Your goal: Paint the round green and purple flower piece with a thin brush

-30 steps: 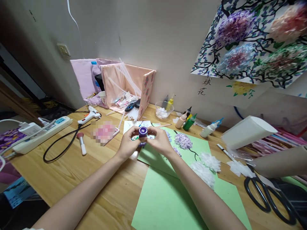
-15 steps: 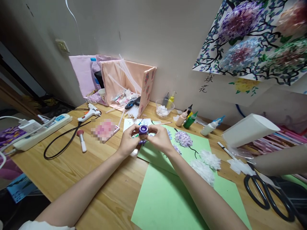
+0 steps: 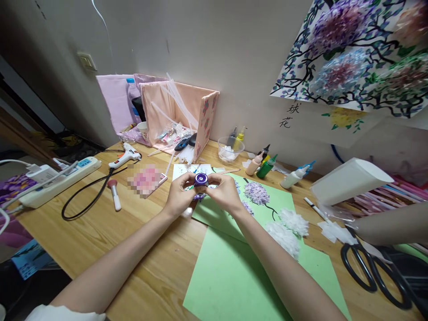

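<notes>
A small purple bottle point(image 3: 201, 179) is held between my two hands, its round end turned up toward me. My left hand point(image 3: 179, 192) closes on its left side, and my right hand point(image 3: 223, 192) grips it from the right. Below them lies a light green sheet point(image 3: 217, 217) bearing purple flower heads point(image 3: 256, 192) and a dark painted stem. On its right part sit white tissue-like puffs point(image 3: 284, 239). A second green sheet point(image 3: 227, 272) is nearer to me, partly under my right forearm. What is directly behind my fingers is hidden.
Squeeze bottles of paint, including a green one point(image 3: 266, 167) and a white one point(image 3: 294, 177), stand at the back beside a clear bowl point(image 3: 231, 156). Large black scissors point(image 3: 357, 267) lie right. To the left are a glue gun point(image 3: 129, 154), a brush point(image 3: 115, 196) and a power strip point(image 3: 67, 178).
My hands keep the same two-handed hold on the purple bottle. The view has shifted very slightly; nothing else has visibly moved.
</notes>
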Motion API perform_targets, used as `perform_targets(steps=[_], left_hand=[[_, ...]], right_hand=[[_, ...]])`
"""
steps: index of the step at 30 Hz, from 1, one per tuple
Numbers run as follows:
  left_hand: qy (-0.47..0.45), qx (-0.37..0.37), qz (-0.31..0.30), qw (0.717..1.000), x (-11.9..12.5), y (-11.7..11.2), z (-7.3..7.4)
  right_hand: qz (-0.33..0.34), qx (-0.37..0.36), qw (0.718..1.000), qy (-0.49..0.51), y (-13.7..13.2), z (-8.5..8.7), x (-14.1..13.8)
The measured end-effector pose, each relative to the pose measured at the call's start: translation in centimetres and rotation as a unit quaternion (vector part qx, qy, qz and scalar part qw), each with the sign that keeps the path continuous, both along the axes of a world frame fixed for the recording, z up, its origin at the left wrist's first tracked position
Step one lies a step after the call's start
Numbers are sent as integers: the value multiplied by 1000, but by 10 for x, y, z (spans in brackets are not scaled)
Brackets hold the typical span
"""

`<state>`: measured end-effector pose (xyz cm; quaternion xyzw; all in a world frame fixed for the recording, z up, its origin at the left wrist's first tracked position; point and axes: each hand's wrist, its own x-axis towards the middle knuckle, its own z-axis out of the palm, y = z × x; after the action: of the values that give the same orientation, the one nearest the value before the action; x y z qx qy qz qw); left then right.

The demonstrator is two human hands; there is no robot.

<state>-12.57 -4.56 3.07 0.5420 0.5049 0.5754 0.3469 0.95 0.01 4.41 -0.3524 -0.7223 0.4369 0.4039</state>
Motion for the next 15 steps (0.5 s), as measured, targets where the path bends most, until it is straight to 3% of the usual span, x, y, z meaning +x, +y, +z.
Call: perform_targets(steps=[15], left_hand=[[5, 14, 9, 1000, 1, 1, -1]], right_hand=[[-2, -8, 1000, 8, 1, -2, -1]])
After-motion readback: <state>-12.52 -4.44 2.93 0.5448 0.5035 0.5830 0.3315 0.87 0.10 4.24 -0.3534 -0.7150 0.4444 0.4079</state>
